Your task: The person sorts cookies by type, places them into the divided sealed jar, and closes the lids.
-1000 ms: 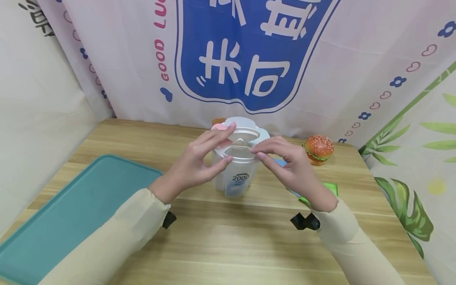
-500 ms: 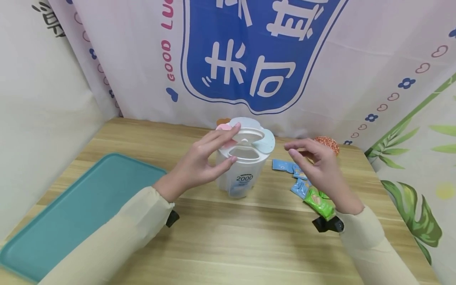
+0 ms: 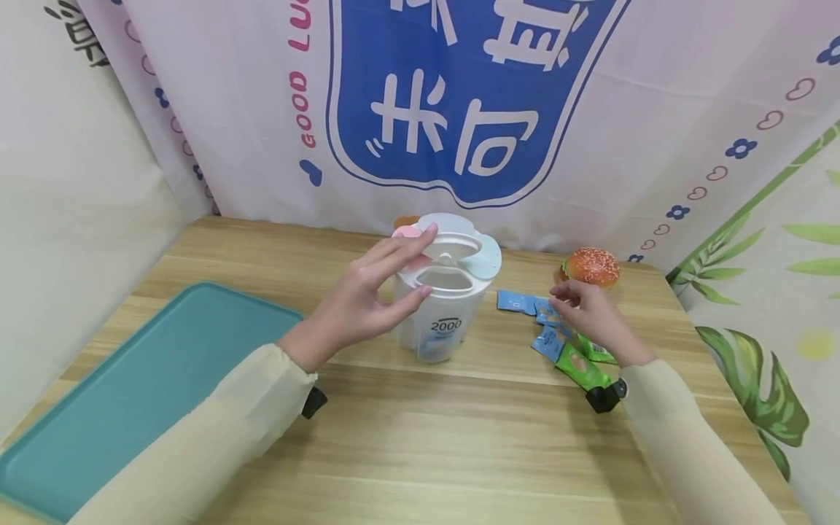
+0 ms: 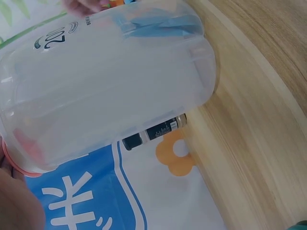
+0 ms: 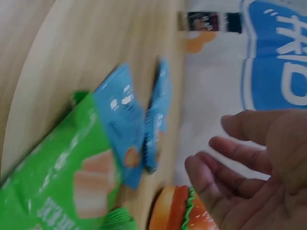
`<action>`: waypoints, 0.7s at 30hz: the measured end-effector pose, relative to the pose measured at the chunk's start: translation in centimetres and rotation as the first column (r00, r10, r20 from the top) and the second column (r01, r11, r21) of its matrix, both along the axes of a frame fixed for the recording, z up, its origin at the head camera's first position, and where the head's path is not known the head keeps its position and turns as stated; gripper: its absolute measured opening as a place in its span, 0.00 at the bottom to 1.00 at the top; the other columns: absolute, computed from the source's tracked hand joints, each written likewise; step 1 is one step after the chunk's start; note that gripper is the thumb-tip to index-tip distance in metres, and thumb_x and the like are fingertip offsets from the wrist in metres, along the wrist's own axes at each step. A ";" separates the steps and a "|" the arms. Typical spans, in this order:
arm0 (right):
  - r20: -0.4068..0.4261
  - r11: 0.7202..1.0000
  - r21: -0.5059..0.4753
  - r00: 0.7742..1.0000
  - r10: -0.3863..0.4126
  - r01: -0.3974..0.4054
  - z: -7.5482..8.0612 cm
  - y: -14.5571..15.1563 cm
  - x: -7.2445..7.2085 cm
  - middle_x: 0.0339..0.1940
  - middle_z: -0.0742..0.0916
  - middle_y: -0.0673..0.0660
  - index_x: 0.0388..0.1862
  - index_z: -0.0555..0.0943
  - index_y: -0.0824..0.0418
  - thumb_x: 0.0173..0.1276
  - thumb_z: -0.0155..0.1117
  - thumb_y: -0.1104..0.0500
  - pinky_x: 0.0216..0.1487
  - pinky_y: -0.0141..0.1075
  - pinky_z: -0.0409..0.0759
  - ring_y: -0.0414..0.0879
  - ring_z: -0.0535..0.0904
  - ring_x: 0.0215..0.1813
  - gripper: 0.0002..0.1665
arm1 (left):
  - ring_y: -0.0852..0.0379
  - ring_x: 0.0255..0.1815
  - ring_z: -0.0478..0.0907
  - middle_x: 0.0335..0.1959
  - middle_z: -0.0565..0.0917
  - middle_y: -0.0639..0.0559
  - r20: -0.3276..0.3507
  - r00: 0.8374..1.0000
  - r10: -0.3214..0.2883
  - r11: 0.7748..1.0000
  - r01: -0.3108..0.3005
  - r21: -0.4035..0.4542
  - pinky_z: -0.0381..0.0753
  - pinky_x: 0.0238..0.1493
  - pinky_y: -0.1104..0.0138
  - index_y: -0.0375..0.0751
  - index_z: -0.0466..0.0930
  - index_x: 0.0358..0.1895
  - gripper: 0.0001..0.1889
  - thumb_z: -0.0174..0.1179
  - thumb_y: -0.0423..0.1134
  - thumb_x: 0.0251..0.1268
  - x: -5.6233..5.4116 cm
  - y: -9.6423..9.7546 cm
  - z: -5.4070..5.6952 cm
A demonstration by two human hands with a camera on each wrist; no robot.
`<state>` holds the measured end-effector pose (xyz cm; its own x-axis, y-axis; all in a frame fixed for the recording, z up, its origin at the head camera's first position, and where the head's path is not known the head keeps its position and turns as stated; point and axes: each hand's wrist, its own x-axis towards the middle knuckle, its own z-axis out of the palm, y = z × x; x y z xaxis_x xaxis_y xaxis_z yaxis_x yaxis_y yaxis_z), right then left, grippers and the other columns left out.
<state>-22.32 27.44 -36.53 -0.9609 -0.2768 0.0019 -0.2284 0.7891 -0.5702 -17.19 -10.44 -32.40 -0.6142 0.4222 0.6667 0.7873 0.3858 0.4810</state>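
Observation:
A clear storage container (image 3: 441,337) marked 2000 stands upright on the table, its lid (image 3: 487,257) having petal-shaped coloured flaps. The front flap is raised over an opening. My left hand (image 3: 357,302) holds the lid's left side, thumb at the front rim and fingers near the raised flap. Through the wall, the left wrist view shows a blue packet (image 4: 163,25) inside. My right hand (image 3: 593,317) hovers above the small snack packets, fingers loosely bent around nothing. Blue packets (image 3: 516,302) and green packets (image 3: 580,367) lie together below it; the hand partly covers them.
A toy hamburger (image 3: 590,267) sits behind the packets. To the left lies a teal tray (image 3: 151,394). Behind the container, the left wrist view shows a small dark-labelled bottle (image 4: 156,132). A printed cloth (image 3: 249,109) hangs along the table's back edge.
My right hand has left the container's opening and moved right, then down over the packets. My left hand stays on the lid. The view has shifted slightly.

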 end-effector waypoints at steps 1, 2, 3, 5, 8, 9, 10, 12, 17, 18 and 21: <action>0.010 1.000 0.030 1.000 -0.006 0.005 -0.3 0.1 -0.3 0.53 0.87 0.73 0.60 0.79 0.76 0.80 0.59 0.60 0.48 0.41 0.87 0.61 0.84 0.51 0.21 | 0.50 0.72 0.77 0.70 0.81 0.46 0.003 1.000 0.002 1.000 -0.002 -0.001 0.73 0.80 0.54 0.44 0.67 0.80 0.37 0.70 0.36 0.68 0.0 0.0 0.0; 0.023 0.999 0.050 1.000 -0.008 0.007 -0.6 0.2 -0.5 0.54 0.86 0.75 0.61 0.78 0.77 0.80 0.59 0.60 0.50 0.46 0.88 0.63 0.84 0.52 0.21 | 0.50 0.72 0.77 0.70 0.81 0.46 0.006 1.000 0.003 1.000 -0.003 -0.001 0.73 0.80 0.54 0.45 0.67 0.80 0.37 0.70 0.36 0.68 0.0 0.0 0.0; 0.037 0.998 0.068 0.999 -0.012 0.009 -0.9 0.2 -0.7 0.55 0.86 0.76 0.62 0.77 0.78 0.80 0.59 0.60 0.54 0.51 0.88 0.65 0.84 0.54 0.22 | 0.50 0.72 0.77 0.70 0.81 0.46 0.007 1.000 0.003 1.000 -0.003 -0.002 0.73 0.80 0.54 0.45 0.67 0.80 0.37 0.70 0.36 0.68 0.0 0.0 0.0; 0.072 0.996 0.087 0.997 -0.016 0.010 -1.4 0.3 -1.1 0.59 0.84 0.78 0.64 0.75 0.78 0.81 0.58 0.59 0.60 0.58 0.85 0.68 0.83 0.59 0.24 | 0.50 0.72 0.77 0.71 0.80 0.46 0.008 1.000 0.002 1.000 -0.002 0.000 0.73 0.80 0.55 0.44 0.67 0.80 0.37 0.70 0.36 0.68 0.0 0.0 0.0; 0.105 0.995 0.096 0.994 -0.015 0.005 -2.1 0.4 -1.6 0.61 0.82 0.79 0.66 0.73 0.78 0.81 0.58 0.57 0.64 0.62 0.83 0.71 0.81 0.63 0.26 | 0.50 0.71 0.78 0.70 0.81 0.45 -0.005 1.000 -0.001 1.000 0.001 0.008 0.73 0.80 0.54 0.43 0.68 0.79 0.37 0.70 0.36 0.68 0.1 0.0 0.1; 0.112 0.995 0.097 0.994 -0.011 0.000 -2.3 0.5 -1.7 0.61 0.82 0.79 0.67 0.73 0.78 0.81 0.59 0.57 0.63 0.62 0.83 0.71 0.80 0.63 0.27 | 0.50 0.71 0.78 0.70 0.81 0.45 -0.010 1.000 -0.001 1.000 0.001 0.010 0.73 0.80 0.55 0.42 0.68 0.79 0.37 0.70 0.35 0.68 0.1 -0.1 0.1; 0.117 0.995 0.096 0.993 -0.008 -0.003 -2.4 0.5 -1.8 0.60 0.82 0.79 0.67 0.72 0.78 0.81 0.59 0.57 0.63 0.63 0.83 0.72 0.80 0.63 0.28 | 0.50 0.71 0.78 0.70 0.81 0.45 -0.012 1.000 -0.002 1.000 0.002 0.012 0.73 0.80 0.55 0.42 0.68 0.79 0.37 0.70 0.35 0.68 0.1 -0.1 0.1; 0.115 0.995 0.103 0.993 -0.003 -0.009 -2.7 0.7 -1.9 0.60 0.82 0.80 0.68 0.70 0.79 0.80 0.61 0.56 0.62 0.63 0.83 0.72 0.80 0.62 0.31 | 0.50 0.72 0.77 0.71 0.80 0.45 -0.012 1.000 -0.004 1.000 0.004 0.011 0.72 0.80 0.55 0.42 0.68 0.79 0.36 0.70 0.36 0.68 0.1 0.0 0.1; 0.140 0.994 0.107 0.990 -0.004 -0.011 -3.2 1.1 -2.1 0.57 0.82 0.78 0.73 0.65 0.81 0.79 0.62 0.54 0.56 0.58 0.85 0.66 0.81 0.57 0.37 | 0.49 0.72 0.77 0.70 0.81 0.45 -0.015 1.000 -0.010 1.000 0.010 0.017 0.72 0.80 0.54 0.41 0.69 0.78 0.36 0.70 0.35 0.68 0.1 0.3 -0.1; 0.148 0.994 0.105 0.989 -0.007 -0.009 -3.2 1.1 -2.2 0.56 0.82 0.77 0.74 0.65 0.81 0.79 0.63 0.55 0.54 0.55 0.85 0.64 0.82 0.55 0.38 | 0.49 0.71 0.78 0.69 0.82 0.44 -0.019 1.000 -0.011 1.000 0.011 0.020 0.73 0.80 0.54 0.40 0.69 0.78 0.36 0.70 0.35 0.67 0.1 0.3 -0.1; 0.164 0.995 0.100 0.986 -0.012 -0.004 -3.2 0.9 -2.4 0.51 0.83 0.73 0.75 0.63 0.81 0.78 0.64 0.56 0.47 0.46 0.84 0.58 0.81 0.49 0.39 | 0.48 0.71 0.78 0.69 0.82 0.43 -0.026 1.000 -0.009 1.000 0.009 0.023 0.73 0.80 0.52 0.40 0.69 0.78 0.36 0.70 0.35 0.67 0.1 0.2 0.0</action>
